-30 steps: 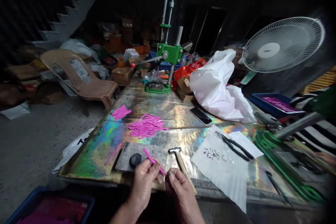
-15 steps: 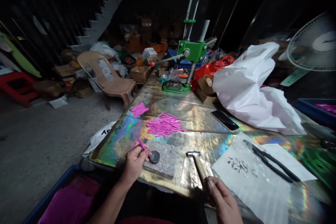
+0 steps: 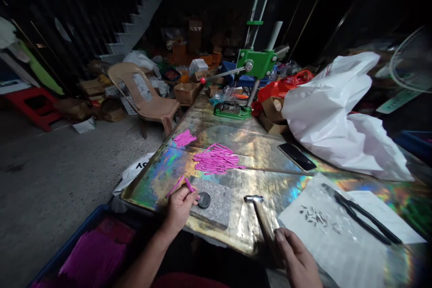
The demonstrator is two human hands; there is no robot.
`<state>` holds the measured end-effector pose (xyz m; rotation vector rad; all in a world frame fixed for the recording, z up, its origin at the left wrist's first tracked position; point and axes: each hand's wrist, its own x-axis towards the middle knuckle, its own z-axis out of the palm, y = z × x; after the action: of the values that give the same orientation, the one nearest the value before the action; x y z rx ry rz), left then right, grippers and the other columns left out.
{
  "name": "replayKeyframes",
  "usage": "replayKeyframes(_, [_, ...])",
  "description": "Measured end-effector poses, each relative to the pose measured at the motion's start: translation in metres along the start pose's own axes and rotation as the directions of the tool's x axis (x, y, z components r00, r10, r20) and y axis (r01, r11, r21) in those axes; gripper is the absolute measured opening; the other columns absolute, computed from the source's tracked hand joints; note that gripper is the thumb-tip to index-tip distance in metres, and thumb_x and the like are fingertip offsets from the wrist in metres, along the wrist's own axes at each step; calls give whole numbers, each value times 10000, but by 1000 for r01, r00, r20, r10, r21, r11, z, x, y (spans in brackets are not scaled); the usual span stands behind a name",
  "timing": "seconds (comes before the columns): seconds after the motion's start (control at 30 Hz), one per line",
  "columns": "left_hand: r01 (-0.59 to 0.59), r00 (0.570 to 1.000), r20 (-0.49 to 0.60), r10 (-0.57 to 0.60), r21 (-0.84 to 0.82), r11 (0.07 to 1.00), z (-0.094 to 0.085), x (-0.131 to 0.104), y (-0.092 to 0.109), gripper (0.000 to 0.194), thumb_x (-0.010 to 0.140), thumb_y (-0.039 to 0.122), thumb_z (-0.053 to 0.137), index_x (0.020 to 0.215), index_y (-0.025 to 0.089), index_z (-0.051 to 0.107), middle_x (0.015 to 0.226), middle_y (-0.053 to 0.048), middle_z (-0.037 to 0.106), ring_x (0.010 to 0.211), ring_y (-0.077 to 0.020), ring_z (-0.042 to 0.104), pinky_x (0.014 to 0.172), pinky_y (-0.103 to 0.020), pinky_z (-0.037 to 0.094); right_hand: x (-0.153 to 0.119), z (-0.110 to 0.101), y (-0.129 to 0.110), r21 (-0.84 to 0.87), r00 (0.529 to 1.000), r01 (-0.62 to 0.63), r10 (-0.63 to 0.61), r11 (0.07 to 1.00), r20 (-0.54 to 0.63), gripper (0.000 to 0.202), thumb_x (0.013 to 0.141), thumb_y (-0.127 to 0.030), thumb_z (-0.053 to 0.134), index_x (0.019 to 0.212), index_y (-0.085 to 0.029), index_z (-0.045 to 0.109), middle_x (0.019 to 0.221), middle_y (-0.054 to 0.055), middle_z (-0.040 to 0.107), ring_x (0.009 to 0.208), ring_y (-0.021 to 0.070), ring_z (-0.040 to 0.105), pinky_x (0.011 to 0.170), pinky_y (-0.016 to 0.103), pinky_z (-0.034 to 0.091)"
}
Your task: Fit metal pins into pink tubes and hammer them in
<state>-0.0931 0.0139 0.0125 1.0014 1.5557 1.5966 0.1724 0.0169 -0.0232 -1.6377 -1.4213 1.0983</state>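
My left hand [image 3: 182, 202] pinches a pink strip [image 3: 189, 185] at the left edge of a grey stone slab [image 3: 216, 202]. Beside its fingertips, a round black disc [image 3: 204, 200] lies on the slab. My right hand [image 3: 297, 252] is closed on the wooden handle of a hammer [image 3: 261, 216], whose metal head is over the table right of the slab. Beyond the slab lie a large pile of pink strips [image 3: 216, 159] and a smaller bundle [image 3: 184, 138]. Small metal pieces [image 3: 317, 218] are scattered on a white sheet [image 3: 357, 256].
Black-handled pliers [image 3: 361, 216] lie on the sheet at the right. Farther back are a phone [image 3: 297, 156], a white plastic bag [image 3: 334, 117] and a green press [image 3: 256, 63]. A blue bin [image 3: 70, 247] holding pink material stands at lower left.
The whole view has shifted, so the table and both hands appear a little farther right. My hands keep their holds on the strip and the hammer.
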Motion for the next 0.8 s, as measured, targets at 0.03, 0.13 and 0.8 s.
replayKeyframes(0.03, [-9, 1000, 4, 9, 14, 1000, 0, 0, -2, 84, 628, 212, 568, 572, 156, 595, 543, 23, 571, 475, -106, 529, 469, -199, 455, 4, -1, 4, -97, 1000, 13, -14, 995, -3, 324, 702, -528, 455, 676, -211, 517, 540, -19, 496, 519, 158, 464, 501, 248, 378])
replayKeyframes(0.13, [-56, 998, 37, 53, 80, 995, -1, 0, -7, 103, 655, 204, 545, 575, 155, 587, 563, 21, 559, 488, -103, 517, 490, -198, 450, 14, 0, 17, -425, 994, 100, -107, 899, 7, 300, 729, -486, 420, 788, -216, 536, 711, 49, 609, 664, 224, 562, 580, 296, 406])
replayKeyframes(0.8, [-531, 843, 394, 366, 501, 683, -2, 3, 3, 222, 762, 114, 417, 609, 176, 565, 591, -17, 567, 588, -137, 538, 563, -229, 411, -2, 4, -68, 263, 956, -89, 9, 961, 292, 323, 664, -455, 583, 889, -244, 488, 479, -80, 458, 320, 65, 358, 294, 164, 235])
